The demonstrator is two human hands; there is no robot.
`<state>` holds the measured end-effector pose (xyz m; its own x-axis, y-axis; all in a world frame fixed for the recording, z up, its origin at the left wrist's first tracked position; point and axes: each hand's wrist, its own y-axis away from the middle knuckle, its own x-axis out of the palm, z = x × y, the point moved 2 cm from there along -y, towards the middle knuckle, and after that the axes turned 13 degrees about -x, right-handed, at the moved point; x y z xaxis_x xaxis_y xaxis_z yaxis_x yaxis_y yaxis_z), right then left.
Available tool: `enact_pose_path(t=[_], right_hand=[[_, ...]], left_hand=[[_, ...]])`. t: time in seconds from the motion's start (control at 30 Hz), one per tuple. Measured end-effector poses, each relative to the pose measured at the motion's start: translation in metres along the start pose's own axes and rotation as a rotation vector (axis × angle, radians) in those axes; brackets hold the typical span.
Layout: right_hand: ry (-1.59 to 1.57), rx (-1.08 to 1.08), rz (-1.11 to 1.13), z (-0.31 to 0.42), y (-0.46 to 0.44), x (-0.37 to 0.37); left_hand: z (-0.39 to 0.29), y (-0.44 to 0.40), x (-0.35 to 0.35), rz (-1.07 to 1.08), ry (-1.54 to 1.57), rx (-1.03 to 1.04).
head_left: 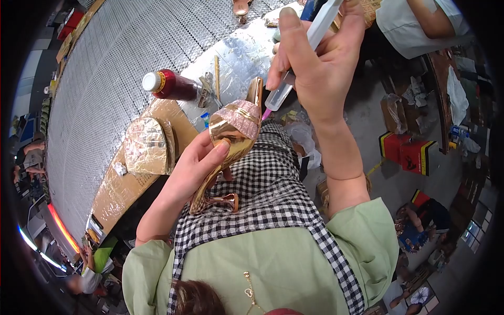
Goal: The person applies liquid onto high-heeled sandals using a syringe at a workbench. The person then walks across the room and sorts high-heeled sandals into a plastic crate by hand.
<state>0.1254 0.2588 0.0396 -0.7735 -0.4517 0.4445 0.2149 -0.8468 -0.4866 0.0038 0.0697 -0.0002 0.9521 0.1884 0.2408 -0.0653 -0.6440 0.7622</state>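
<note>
My left hand grips a gold high-heeled sandal by its middle, thumb on the shiny insole, over my lap. Its strap is pink and glittery with gold bands, and the heel points back toward me. In my right hand is a clear syringe with a pink tip, slanting down to the sandal. The tip meets or nearly meets the edge where strap and sole join; I cannot tell if they touch. A dark red bottle with a white cap lies or leans left of the sandal.
A silvery mesh-patterned conveyor runs along the left. Beside it are cardboard, a plastic-wrapped block, a thin stick and another sandal. Red-yellow-black boxes stand on the floor at right. Other people work around.
</note>
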Motion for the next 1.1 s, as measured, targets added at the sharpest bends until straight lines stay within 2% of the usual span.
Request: enact_pose_path(t=[0.33,0.47,0.67,1.1], right_hand=[[0.000,0.000,-0.033,-0.002,-0.003,-0.003],[-0.046,-0.063,0.010,-0.009,-0.003,-0.008],[0.054,-0.026,-0.046,-0.009,-0.005,-0.009],[-0.003,-0.043,-0.012,-0.005,-0.002,-0.013]], left_hand=[[0.000,0.003,0.002,-0.058,-0.046,0.010],[0.000,0.003,0.000,-0.018,-0.019,-0.021],[-0.001,0.004,0.002,-0.020,-0.041,-0.013],[-0.002,0.006,0.007,-0.022,-0.040,-0.048]])
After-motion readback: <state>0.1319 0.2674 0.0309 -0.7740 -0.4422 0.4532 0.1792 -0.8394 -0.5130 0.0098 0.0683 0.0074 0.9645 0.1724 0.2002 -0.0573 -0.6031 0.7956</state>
